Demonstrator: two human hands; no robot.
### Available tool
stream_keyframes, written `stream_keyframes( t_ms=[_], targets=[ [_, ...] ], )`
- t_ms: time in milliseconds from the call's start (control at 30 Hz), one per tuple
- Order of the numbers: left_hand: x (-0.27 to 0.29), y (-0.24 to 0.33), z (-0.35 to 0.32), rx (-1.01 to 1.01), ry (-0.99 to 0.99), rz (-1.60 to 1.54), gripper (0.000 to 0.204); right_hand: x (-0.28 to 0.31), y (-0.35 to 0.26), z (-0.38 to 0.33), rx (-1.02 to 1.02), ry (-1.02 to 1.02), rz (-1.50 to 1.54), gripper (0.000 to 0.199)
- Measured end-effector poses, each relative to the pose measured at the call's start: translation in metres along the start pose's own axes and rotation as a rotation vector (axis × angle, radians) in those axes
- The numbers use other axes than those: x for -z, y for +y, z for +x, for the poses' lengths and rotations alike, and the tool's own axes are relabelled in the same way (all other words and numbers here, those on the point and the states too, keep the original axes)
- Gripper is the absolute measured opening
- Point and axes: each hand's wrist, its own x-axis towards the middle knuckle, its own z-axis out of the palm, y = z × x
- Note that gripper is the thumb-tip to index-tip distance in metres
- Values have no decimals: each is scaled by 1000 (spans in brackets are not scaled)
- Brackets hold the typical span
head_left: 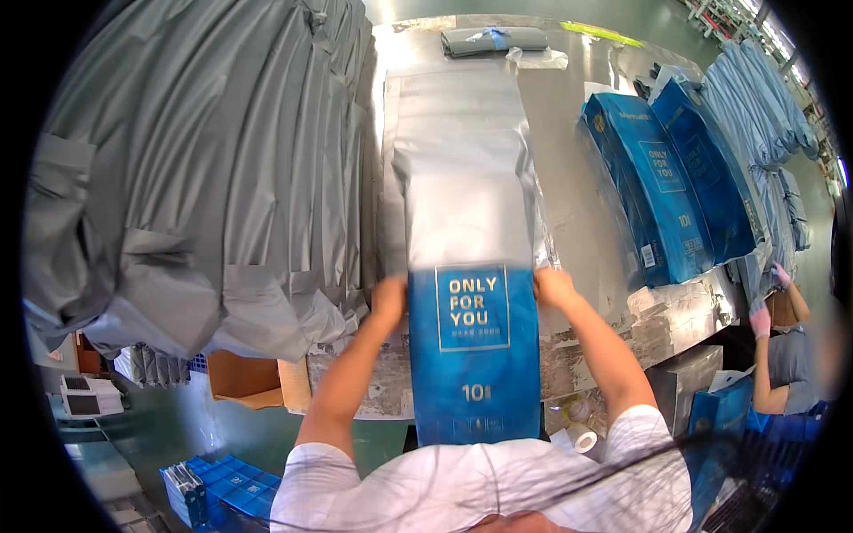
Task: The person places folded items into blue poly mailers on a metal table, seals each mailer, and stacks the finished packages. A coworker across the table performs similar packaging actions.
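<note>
A long blue printed package (pixel 475 382) lies lengthwise on the table before me, its near end close to my body. Its far part is inside a silver-grey plastic bag (pixel 466 204), whose mouth crosses the package about halfway along. My left hand (pixel 388 300) is closed at the left edge of the bag's mouth. On the opposite edge my right hand (pixel 554 287) is closed too, pinching the bag beside the package. The fingertips of both hands are partly hidden at the bag's sides. More grey bag material lies flat beneath the filled one.
A high pile of grey bags (pixel 222 169) covers the left side. Blue packages (pixel 653 186) lie at the right on the worn metal table (pixel 577 191). Beyond is a rolled grey bundle (pixel 498 40). A tape roll (pixel 582 438) sits near my right arm; a co-worker's gloved hand (pixel 761 320) shows farther right.
</note>
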Motion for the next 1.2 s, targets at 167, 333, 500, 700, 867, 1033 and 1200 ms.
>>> stream_keyframes(
  t_ms=[167,333,500,700,867,1033,1200],
  targets=[
    [-55,-27,-150,-112,-140,-72,14,-57,3,-131,37,-265,130,18],
    [-86,-71,-216,-92,-673,-223,27,-59,8,-195,243,-839,-22,23],
    [-34,-24,-81,-227,-312,-20,14,-2,18,-82,227,-451,-277,20],
    [-65,-48,-115,201,-200,-391,20,-57,67,-124,-108,-416,280,18],
    [-59,-47,-153,420,-223,-556,26,-60,22,-190,103,-586,-77,13],
    [-56,-32,-168,503,-246,-932,20,-56,-81,-132,439,356,371,18],
    [-61,-43,-168,379,-294,-1091,14,-83,-121,-124,430,-218,320,16]
  ],
)
